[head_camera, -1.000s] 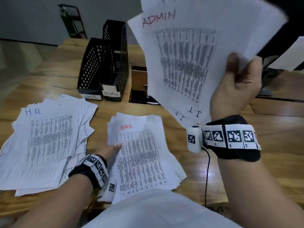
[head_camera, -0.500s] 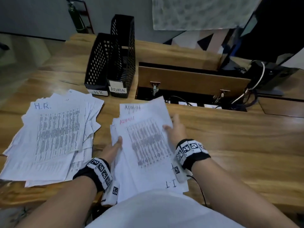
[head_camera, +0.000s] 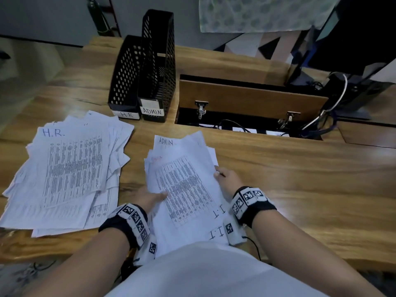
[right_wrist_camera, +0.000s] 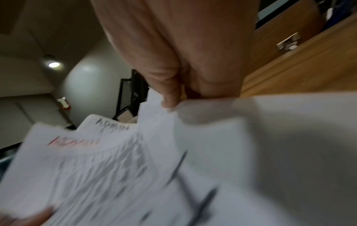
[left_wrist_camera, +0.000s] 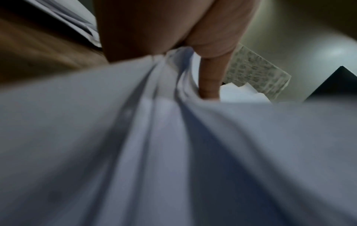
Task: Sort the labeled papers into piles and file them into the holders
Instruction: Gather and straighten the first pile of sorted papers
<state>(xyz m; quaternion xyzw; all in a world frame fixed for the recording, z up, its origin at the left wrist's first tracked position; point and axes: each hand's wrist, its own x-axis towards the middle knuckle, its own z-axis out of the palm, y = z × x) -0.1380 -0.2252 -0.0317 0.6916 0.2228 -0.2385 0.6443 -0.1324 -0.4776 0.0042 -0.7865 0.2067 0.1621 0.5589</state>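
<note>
A loose stack of printed sheets (head_camera: 184,185) lies in the middle of the wooden desk (head_camera: 289,179), headed ADMIN at its far end, with sheets marked I.T. poking out near me. My left hand (head_camera: 154,197) grips its left edge, thumb on top (left_wrist_camera: 209,85). At the right edge, my right hand (head_camera: 222,176) pinches the sheets (right_wrist_camera: 115,168) under its thumb (right_wrist_camera: 170,97). A spread H.R. pile (head_camera: 70,174) lies to the left. Two black mesh holders stand behind it, labeled H.R. (head_camera: 126,76) and ADMIN (head_camera: 158,67).
An open cable hatch (head_camera: 250,103) with a raised wooden flap and wires sits behind the stack. A dark monitor and its stand (head_camera: 353,61) occupy the back right. Bare desk extends to the right of my right hand.
One second ago my right hand held a fan of sheets up high. It has come down, the sheets now lie on the ADMIN stack, and both hands hold its sides.
</note>
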